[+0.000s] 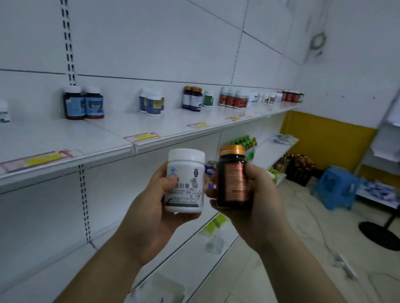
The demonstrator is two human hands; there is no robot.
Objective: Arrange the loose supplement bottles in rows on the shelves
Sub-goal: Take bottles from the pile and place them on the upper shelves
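My left hand (150, 211) grips a white bottle (187, 175) with a white cap and printed label, held upright in front of the shelving. Beside it, my right hand (260, 207) grips a dark bottle (233, 181) with an orange-gold cap and a copper label. The two bottles are close together, just apart. Behind them runs the long white top shelf (109, 137), where small groups of bottles stand along the back: dark blue-labelled bottles (83, 104), white-capped blue bottles (152, 101), purple bottles (192, 98) and red-labelled bottles (234, 98).
Yellow price tags (43, 157) line the shelf's front edge. Lower shelves hold green-capped bottles (244, 142) and a white tray (161, 299). On the tiled floor at the right stand a blue stool (336, 187), a dark crate (298, 168) and a fan base (381, 236).
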